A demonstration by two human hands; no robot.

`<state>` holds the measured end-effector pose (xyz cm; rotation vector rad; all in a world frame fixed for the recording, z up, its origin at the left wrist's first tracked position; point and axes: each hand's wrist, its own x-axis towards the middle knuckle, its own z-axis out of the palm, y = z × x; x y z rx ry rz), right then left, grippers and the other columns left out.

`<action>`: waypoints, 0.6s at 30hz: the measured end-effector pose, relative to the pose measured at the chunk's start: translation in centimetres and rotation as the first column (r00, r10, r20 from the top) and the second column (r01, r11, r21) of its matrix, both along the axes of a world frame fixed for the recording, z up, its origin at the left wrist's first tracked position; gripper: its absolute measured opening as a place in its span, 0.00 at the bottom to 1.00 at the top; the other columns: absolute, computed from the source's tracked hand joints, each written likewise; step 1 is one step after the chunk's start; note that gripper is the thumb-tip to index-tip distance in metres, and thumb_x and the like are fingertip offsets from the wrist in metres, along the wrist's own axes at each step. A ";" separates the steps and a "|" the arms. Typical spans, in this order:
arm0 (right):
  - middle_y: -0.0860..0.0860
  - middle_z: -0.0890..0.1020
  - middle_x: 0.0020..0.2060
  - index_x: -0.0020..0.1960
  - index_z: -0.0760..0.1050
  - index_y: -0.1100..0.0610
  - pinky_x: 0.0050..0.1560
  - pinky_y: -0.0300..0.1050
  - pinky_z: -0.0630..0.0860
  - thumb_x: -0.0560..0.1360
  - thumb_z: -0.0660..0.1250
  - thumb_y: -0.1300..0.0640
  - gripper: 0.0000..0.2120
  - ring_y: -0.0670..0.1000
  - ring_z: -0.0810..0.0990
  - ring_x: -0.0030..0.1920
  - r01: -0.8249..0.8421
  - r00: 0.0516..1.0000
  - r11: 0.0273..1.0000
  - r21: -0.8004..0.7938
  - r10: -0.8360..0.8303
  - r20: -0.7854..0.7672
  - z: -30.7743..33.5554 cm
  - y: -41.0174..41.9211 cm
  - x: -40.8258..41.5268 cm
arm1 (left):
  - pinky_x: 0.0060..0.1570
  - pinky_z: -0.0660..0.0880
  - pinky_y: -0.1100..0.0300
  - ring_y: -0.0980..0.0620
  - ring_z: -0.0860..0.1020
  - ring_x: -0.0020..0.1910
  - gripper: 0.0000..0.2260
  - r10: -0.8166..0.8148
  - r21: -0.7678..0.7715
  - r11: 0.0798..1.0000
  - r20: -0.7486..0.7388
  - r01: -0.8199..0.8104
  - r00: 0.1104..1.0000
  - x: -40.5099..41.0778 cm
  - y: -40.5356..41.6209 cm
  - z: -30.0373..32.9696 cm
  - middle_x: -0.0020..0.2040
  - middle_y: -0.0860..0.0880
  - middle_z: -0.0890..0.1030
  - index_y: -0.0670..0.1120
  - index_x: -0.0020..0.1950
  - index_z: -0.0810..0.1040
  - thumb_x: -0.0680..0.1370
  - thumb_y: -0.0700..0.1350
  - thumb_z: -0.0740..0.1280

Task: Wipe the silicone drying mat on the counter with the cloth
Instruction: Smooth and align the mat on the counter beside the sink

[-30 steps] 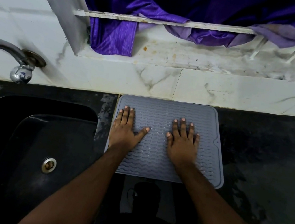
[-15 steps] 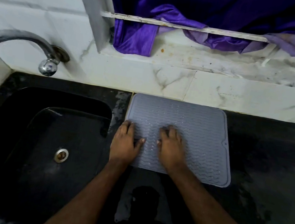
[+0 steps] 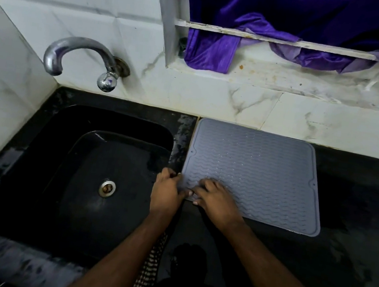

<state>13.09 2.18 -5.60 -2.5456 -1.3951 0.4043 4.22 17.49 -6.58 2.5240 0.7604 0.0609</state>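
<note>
Grey wave-ribbed silicone mat (image 3: 259,177): flat on black counter (image 3: 356,215), against back edge, beside black sink (image 3: 123,124). Left hand (image 3: 166,193), right hand (image 3: 217,200): curled at front-left corner, apparently pinching it. Checked cloth (image 3: 149,269): unheld, near front edge. No wiping yet.

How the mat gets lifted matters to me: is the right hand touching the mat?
Touching. The head view shows the right hand resting curled fingers on the mat by its near left corner, with no gap.
</note>
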 end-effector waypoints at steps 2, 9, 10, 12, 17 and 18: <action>0.55 0.77 0.63 0.63 0.79 0.55 0.67 0.56 0.71 0.75 0.71 0.52 0.17 0.59 0.74 0.67 -0.049 0.997 0.999 0.001 0.049 0.055 0.0 -0.5 -0.2 | 0.57 0.73 0.57 0.50 0.70 0.58 0.18 -0.015 0.028 1.000 0.012 0.014 1.000 -0.1 0.0 -0.3 0.58 0.51 0.70 0.47 0.58 0.82 0.73 0.56 0.75; 0.56 0.80 0.59 0.56 0.81 0.58 0.54 0.56 0.82 0.72 0.68 0.58 0.13 0.59 0.80 0.60 -0.103 0.954 0.990 -0.092 0.125 0.272 0.3 -1.1 -1.2 | 0.56 0.76 0.55 0.51 0.69 0.58 0.25 -0.042 0.021 0.999 0.013 0.042 0.999 0.0 0.5 -0.2 0.57 0.51 0.69 0.47 0.59 0.83 0.69 0.63 0.76; 0.56 0.80 0.59 0.56 0.81 0.58 0.51 0.55 0.82 0.73 0.62 0.58 0.14 0.59 0.80 0.60 -0.108 0.948 0.989 -0.101 0.133 0.289 0.3 -1.1 -1.3 | 0.55 0.76 0.55 0.51 0.69 0.58 0.26 -0.045 0.017 0.999 0.007 0.045 0.999 0.0 0.5 -0.1 0.57 0.51 0.69 0.48 0.59 0.83 0.69 0.63 0.76; 0.55 0.81 0.56 0.55 0.81 0.58 0.46 0.52 0.83 0.75 0.55 0.57 0.18 0.57 0.81 0.58 -0.128 0.943 0.984 -0.124 0.159 0.293 0.4 -1.2 -1.4 | 0.56 0.76 0.55 0.51 0.68 0.59 0.27 -0.054 0.016 0.998 0.002 0.054 0.999 0.0 0.5 0.1 0.58 0.51 0.69 0.47 0.60 0.83 0.69 0.63 0.76; 0.57 0.75 0.65 0.65 0.75 0.60 0.54 0.54 0.79 0.81 0.54 0.58 0.17 0.58 0.75 0.66 -0.138 0.955 0.978 -0.156 0.173 0.241 1.8 -0.8 -1.6 | 0.58 0.76 0.54 0.50 0.68 0.61 0.27 -0.044 0.009 0.999 -0.010 0.044 0.999 -0.1 0.1 0.3 0.61 0.51 0.68 0.47 0.63 0.81 0.70 0.62 0.75; 0.57 0.73 0.67 0.68 0.72 0.60 0.56 0.53 0.78 0.82 0.56 0.58 0.17 0.57 0.73 0.68 -0.136 0.960 0.977 -0.166 0.171 0.223 2.0 -0.7 -1.6 | 0.58 0.76 0.54 0.51 0.68 0.62 0.27 -0.040 0.003 0.999 -0.008 0.040 0.999 -0.1 0.1 0.4 0.61 0.51 0.68 0.47 0.63 0.81 0.70 0.62 0.75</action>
